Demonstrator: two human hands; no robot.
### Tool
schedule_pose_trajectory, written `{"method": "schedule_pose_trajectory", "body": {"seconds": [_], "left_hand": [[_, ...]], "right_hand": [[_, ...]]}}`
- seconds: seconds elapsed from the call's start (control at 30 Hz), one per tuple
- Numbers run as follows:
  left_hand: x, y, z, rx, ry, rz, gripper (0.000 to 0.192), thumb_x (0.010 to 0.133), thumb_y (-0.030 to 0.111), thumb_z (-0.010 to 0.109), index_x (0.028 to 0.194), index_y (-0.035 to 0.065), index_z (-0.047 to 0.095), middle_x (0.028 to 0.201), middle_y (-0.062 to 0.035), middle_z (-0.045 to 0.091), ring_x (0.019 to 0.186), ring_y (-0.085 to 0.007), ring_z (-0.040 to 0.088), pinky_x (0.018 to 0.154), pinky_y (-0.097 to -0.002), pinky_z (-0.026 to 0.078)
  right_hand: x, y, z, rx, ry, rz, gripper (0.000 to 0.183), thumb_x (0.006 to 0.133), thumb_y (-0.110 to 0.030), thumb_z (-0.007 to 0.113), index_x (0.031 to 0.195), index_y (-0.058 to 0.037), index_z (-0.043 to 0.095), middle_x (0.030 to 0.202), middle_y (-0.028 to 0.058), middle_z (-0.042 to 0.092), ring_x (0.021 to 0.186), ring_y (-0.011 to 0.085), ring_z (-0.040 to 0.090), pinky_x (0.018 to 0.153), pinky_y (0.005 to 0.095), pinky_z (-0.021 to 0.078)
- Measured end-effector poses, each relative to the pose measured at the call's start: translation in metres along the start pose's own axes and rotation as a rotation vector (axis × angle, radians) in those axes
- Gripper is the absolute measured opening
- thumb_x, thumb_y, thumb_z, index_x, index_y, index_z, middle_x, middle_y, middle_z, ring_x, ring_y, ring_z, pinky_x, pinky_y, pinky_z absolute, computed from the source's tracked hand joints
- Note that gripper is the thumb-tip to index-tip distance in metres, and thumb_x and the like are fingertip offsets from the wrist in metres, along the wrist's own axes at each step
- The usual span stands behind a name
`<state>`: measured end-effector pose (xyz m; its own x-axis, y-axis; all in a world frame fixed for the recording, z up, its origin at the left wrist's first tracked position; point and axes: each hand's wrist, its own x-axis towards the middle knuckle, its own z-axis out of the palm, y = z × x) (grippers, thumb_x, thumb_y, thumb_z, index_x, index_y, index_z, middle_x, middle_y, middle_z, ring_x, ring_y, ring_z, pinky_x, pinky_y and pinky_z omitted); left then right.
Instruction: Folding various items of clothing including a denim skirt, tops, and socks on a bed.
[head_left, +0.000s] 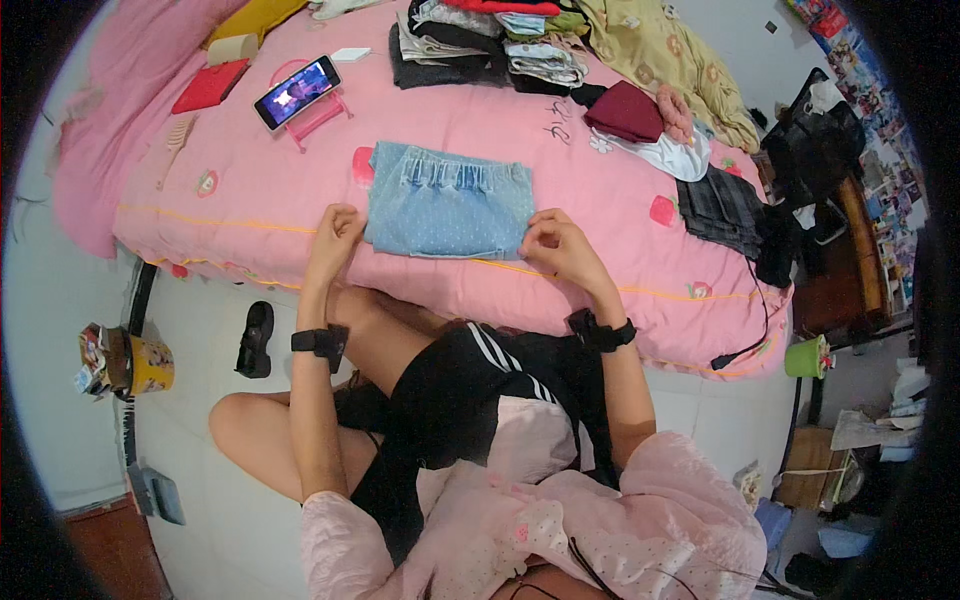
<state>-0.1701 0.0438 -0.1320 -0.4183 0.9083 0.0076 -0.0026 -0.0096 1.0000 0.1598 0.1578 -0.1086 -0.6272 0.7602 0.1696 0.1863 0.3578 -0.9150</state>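
A folded light-blue denim garment with a gathered elastic waistband and small pale dots lies flat on a pink quilt. My left hand is at its left edge, fingers curled; whether they grip the cloth is not clear. At the lower right corner, my right hand has its fingertips on the fabric edge, thumb and fingers bent round it. Both wrists wear black straps. Beyond the garment, a phone with a lit screen leans on a pink stand.
Stacks of folded clothes lie at the bed's far side. A dark red cloth, a white garment and dark plaid clothing lie to the right. A comb and red case are left; a black shoe stands on the floor.
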Motion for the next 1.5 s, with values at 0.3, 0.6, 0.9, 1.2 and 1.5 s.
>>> {"method": "schedule_pose_trajectory", "body": {"seconds": [0.3,0.6,0.9,1.2,1.5], "left_hand": [[0.012,0.022,0.025,-0.132,-0.144,-0.185,0.069,0.075,0.009,0.067,0.133,0.0035,0.030,0.112,-0.0135,0.054,0.104,-0.0214,0.052,0.087,-0.0310,0.043],[0.035,0.097,0.056,-0.258,-0.211,-0.055,0.078,0.073,-0.007,0.061,0.137,0.0075,0.020,0.123,-0.0149,0.049,0.108,-0.0229,0.051,0.090,-0.0339,0.043],[0.101,0.033,0.086,-0.263,-0.182,-0.322,0.062,0.075,-0.001,0.062,0.129,0.0006,0.031,0.117,-0.0129,0.053,0.105,-0.0227,0.054,0.084,-0.0341,0.047],[0.139,0.138,0.082,0.195,-0.328,-0.134,0.054,0.075,0.004,0.061,0.125,0.0006,0.041,0.114,-0.0109,0.055,0.099,-0.0177,0.055,0.085,-0.0313,0.045],[0.289,0.305,0.108,0.053,-0.114,0.498,0.063,0.073,0.017,0.068,0.124,-0.0040,0.037,0.107,-0.0137,0.056,0.092,-0.0191,0.058,0.072,-0.0310,0.051]], "right_hand": [[0.021,-0.001,0.018,0.216,0.012,0.163,0.094,0.072,-0.019,0.072,0.140,-0.0043,0.010,0.136,0.0221,0.030,0.121,0.0269,0.038,0.097,0.0340,0.0359],[0.062,-0.059,-0.042,0.269,-0.033,0.098,0.088,0.068,-0.004,0.070,0.140,-0.0143,0.020,0.137,0.0149,0.030,0.118,0.0255,0.040,0.095,0.0334,0.0364],[0.105,0.049,-0.048,0.492,0.161,0.281,0.093,0.072,-0.004,0.069,0.142,-0.0189,0.009,0.132,0.0163,0.036,0.114,0.0255,0.043,0.089,0.0350,0.0411],[0.143,-0.055,-0.102,0.150,-0.011,-0.018,0.055,0.069,-0.003,0.060,0.123,-0.0069,0.051,0.125,0.0062,0.050,0.116,0.0148,0.043,0.092,0.0273,0.0382],[0.311,-0.157,-0.194,0.233,0.241,-0.386,0.044,0.074,-0.005,0.056,0.118,-0.0095,0.057,0.105,0.0029,0.057,0.080,0.0088,0.050,0.067,0.0189,0.0401]]}}
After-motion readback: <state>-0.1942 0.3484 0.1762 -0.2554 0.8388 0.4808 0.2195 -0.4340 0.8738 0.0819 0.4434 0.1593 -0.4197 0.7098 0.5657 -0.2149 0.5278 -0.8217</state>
